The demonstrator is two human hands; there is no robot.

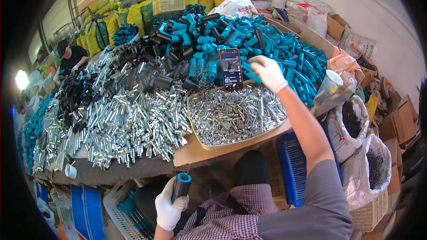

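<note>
My left hand (169,205), in a white glove, is closed around a black cylindrical grip (181,187) with a teal ring at its top. A thin coil spring (187,169) stands up out of that ring. Over the far side of the table, my gloved right hand (268,74) reaches out with its fingers stretched toward a phone (231,69); nothing shows in it. The phone stands upright, its screen lit, at the back edge of a shallow tray (209,146) of small metal pins. Behind it rises a heap of teal plastic pieces (284,46).
Shiny metal tubes (133,124) pile up left of the tray, with black sleeves (147,55) behind. A blue bin (291,169) and white sacks (373,169) of dark parts stand at right. A crate (116,200) sits at lower left. A person (72,58) works farther left.
</note>
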